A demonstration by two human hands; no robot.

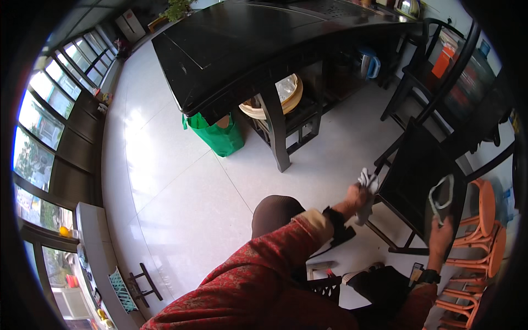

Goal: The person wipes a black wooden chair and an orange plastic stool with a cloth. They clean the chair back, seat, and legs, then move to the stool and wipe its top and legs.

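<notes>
My left hand (357, 197) is closed around a light grey cloth (364, 214), which looks like a knitted glove with finger-like ends sticking up. It is beside the front corner of a black wooden chair (416, 181). My right hand (440, 237) grips a pale, whitish-green loop of strap or cord (431, 197), which stands up above the fist over the chair seat. Both forearms wear red patterned sleeves (264, 260), with a dark band at each wrist. Below my arms is part of a black openwork plastic basket (328, 288).
Orange stools (482, 235) are stacked at the right, close to my right hand. A black table (264, 49) stands ahead, with a green bag (222, 138) by its leg and a round woven basket (295, 99) beneath. A small dark rack (144, 284) sits at lower left.
</notes>
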